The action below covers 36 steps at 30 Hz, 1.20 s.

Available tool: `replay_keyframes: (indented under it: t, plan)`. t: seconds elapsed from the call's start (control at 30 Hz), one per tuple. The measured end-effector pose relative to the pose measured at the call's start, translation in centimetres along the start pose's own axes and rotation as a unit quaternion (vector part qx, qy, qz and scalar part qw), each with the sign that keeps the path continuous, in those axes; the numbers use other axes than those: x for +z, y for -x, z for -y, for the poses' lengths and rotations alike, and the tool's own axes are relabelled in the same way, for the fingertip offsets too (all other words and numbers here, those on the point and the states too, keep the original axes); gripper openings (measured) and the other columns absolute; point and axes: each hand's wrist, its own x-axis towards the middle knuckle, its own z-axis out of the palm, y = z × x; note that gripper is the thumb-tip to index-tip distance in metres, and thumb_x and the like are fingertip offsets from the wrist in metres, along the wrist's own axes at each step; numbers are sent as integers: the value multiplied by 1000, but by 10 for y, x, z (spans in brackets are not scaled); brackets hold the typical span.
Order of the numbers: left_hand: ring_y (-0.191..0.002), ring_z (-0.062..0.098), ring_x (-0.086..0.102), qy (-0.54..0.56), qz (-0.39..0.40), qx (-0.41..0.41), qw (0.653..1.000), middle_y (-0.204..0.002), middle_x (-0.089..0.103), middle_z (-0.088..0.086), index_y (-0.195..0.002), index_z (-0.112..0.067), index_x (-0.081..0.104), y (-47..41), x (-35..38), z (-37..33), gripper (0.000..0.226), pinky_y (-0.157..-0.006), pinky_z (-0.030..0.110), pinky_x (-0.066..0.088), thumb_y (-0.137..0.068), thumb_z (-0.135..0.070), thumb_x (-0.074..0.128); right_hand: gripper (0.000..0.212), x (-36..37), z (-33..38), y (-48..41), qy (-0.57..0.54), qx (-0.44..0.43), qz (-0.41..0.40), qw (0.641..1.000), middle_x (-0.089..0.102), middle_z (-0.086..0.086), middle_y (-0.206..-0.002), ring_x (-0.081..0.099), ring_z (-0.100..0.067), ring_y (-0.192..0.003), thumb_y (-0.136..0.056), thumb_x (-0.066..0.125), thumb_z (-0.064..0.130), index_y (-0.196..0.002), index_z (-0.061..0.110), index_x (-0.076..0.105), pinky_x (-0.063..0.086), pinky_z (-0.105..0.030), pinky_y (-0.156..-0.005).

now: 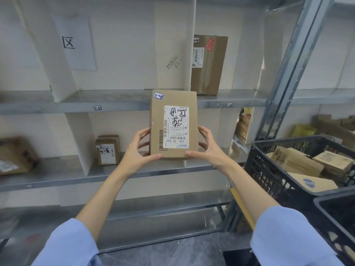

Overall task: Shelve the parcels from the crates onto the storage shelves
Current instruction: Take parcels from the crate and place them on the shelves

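I hold a brown cardboard parcel (173,124) upright in front of the metal shelves, its white shipping label facing me and a small "2-4" sticker at its top left corner. My left hand (139,150) grips its lower left edge and my right hand (208,145) grips its lower right edge, thumbs on the front near the bottom. The parcel hangs before the divider between two bays of the middle shelf (57,174). A black plastic crate (272,169) at the right holds several more cardboard parcels (299,162).
A tall brown box (209,64) stands on the upper shelf (119,101) in the bay tagged "1-4". A small box (108,149) and another box (15,156) sit on the middle shelf at left. White dividers split the bays. A grey upright post (288,73) stands right of the shelves.
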Motion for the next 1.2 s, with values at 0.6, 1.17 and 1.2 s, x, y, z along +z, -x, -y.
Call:
replay_keyframes:
  t: [0.6, 1.17, 1.2]
  plan:
    - [-122, 10, 50, 27, 57, 57, 996, -140, 37, -7, -140, -37, 35, -26, 71, 13, 82, -84, 14, 50, -77, -8, 80, 87, -41, -19, 27, -1, 56, -165, 985, 46, 9, -137, 53, -12, -119, -81, 79, 29, -145, 27, 20, 54, -23, -82]
    - [-124, 7, 49, -47, 115, -1, 992, -143, 44, -6, -141, -21, 40, -91, 175, 93, 78, -102, 19, 42, -75, -7, 80, 96, -110, -151, -19, 42, 106, -223, 968, 52, -1, -143, 47, -20, -133, -73, 87, 24, -150, 20, 30, 41, -49, -112]
    - [-125, 9, 47, -64, 118, -5, 991, -144, 43, -6, -142, -22, 40, -99, 179, 98, 77, -99, 13, 40, -77, -9, 79, 96, -117, -158, -28, 45, 104, -227, 967, 51, 0, -144, 46, -19, -134, -74, 86, 22, -151, 20, 29, 39, -47, -113]
